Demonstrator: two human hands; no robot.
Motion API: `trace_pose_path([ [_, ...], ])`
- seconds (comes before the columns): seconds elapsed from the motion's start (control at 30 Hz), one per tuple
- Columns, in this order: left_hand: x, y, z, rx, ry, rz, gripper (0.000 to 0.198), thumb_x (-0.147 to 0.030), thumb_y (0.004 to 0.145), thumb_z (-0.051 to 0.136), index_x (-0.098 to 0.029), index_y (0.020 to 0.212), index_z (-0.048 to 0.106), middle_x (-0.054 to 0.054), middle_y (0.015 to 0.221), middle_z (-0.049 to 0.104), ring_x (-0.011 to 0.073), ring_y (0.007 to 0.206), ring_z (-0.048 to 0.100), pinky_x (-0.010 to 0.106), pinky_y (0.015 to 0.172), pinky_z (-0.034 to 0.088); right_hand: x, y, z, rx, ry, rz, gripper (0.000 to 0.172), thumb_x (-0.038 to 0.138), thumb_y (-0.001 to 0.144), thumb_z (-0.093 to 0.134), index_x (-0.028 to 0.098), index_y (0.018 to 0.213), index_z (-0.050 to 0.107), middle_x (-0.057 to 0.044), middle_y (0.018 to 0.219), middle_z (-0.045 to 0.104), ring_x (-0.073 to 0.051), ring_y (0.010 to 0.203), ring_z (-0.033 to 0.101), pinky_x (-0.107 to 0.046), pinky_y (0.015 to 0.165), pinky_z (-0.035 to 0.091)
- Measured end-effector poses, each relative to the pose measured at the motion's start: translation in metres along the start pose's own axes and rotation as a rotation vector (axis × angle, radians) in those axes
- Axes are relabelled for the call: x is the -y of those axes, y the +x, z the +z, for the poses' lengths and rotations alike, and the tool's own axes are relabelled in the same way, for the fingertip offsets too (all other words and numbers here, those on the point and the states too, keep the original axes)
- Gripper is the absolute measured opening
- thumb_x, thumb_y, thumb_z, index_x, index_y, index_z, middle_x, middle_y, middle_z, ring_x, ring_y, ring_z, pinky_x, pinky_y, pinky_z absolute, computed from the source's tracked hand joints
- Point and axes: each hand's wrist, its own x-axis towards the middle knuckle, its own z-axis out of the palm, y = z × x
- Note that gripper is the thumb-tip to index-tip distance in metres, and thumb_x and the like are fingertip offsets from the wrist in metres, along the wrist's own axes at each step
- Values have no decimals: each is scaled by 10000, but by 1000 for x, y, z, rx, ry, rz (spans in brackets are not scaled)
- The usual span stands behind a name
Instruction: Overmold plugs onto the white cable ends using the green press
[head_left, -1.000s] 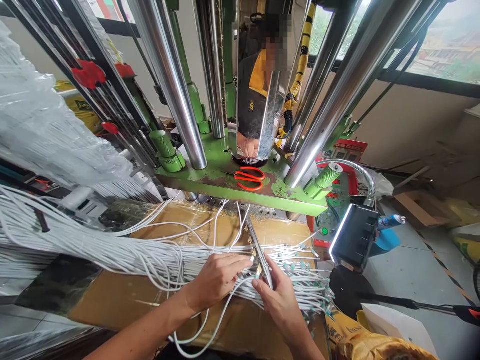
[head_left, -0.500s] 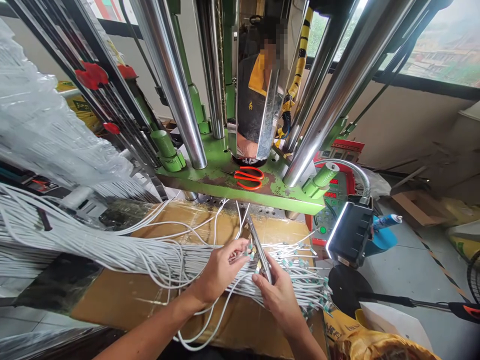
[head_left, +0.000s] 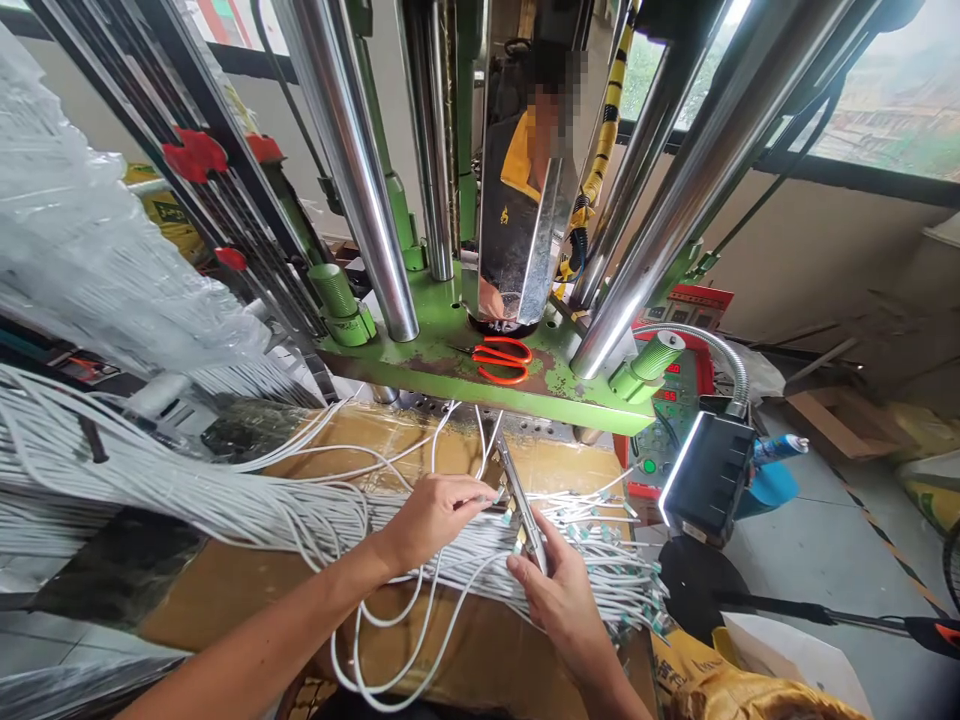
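Observation:
My right hand (head_left: 561, 592) grips the lower end of a narrow metal bar (head_left: 517, 490), thumb on its near side. Brass-coloured connector ends (head_left: 520, 541) sit along the bar's left edge, with white cables running from them. My left hand (head_left: 431, 515) is at the bar's left side, thumb and fingertips pinched on a small teal-ended cable connector (head_left: 498, 495) beside the edge. Whether that connector touches the bar is too small to tell. Beneath both hands lies a thick bundle of white cables (head_left: 255, 505), with teal tips (head_left: 626, 570) at its right end.
Behind the hands stands a green press plate (head_left: 420, 375) between steel columns (head_left: 360, 180). Orange-handled scissors (head_left: 504, 360) lie on it. Brown cardboard (head_left: 225, 600) is under the cables. A lit work lamp (head_left: 709, 470) and red control panel (head_left: 664, 400) are at right.
My left hand has shifted slightly left and its fingers have straightened toward the bar. The cable loops below it hang wider. My right hand still holds the bar in nearly the same place.

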Motion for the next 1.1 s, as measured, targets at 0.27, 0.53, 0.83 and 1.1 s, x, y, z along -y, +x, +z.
trace_pose_path([
  [0.27, 15, 4, 10, -8, 189, 134, 255, -103, 866, 495, -200, 941, 719, 22, 926, 748, 174, 843, 704, 282, 795, 550, -3, 0, -1, 18, 12, 40, 636, 388, 752, 681, 185, 1322, 488, 83, 580, 401, -65, 457, 289, -185, 408, 294],
  [0.53, 15, 1, 12, -85, 200, 174, 253, -92, 863, 484, -186, 948, 702, 33, 926, 748, 169, 844, 706, 261, 785, 551, 0, 0, -1, 6, 5, 17, 652, 415, 731, 702, 180, 1310, 513, 68, 583, 429, -89, 484, 361, -210, 458, 362],
  [0.83, 21, 2, 17, -81, 212, 179, 240, -102, 869, 496, -184, 963, 701, 37, 946, 745, 175, 856, 705, 274, 790, 549, 0, 1, -1, -1, -53, -123, 607, 413, 742, 688, 167, 1281, 551, -29, 858, 612, -139, 697, 504, -240, 656, 474],
  [1.1, 14, 8, 15, -25, 71, 2, 191, -160, 847, 552, -188, 918, 727, 37, 905, 737, 173, 820, 689, 261, 764, 528, 3, -1, -4, 26, -42, -70, 607, 451, 729, 691, 187, 1261, 565, 32, 626, 515, -112, 522, 446, -211, 465, 410],
])
